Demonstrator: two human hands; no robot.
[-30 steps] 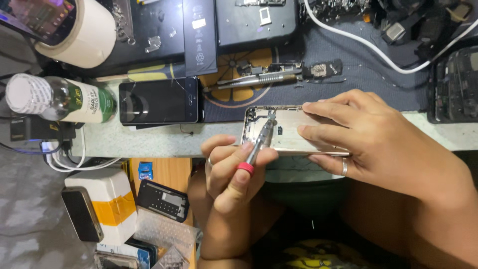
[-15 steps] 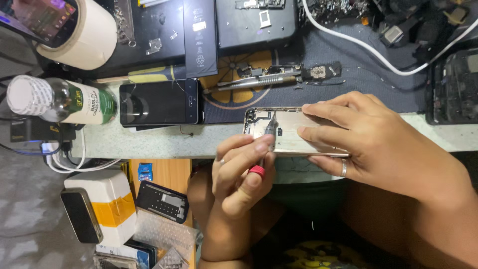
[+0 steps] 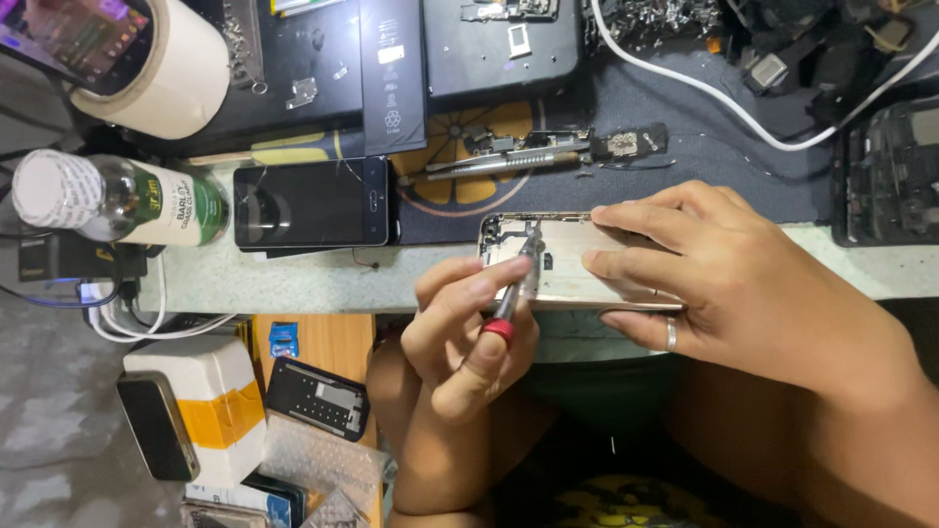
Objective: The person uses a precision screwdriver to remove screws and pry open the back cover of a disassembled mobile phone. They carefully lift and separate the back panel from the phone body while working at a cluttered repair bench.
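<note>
An opened phone housing (image 3: 572, 269), pale gold metal, lies flat at the near edge of your workbench, its long side along the edge. A slim screwdriver (image 3: 518, 284) with a silver shaft and red end cap stands tilted, its tip touching the housing's left end.

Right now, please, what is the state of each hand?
Left hand: closed around a small screwdriver, its tip on the opened phone.
Right hand: open, fingers flat, pressing on the opened phone.
</note>
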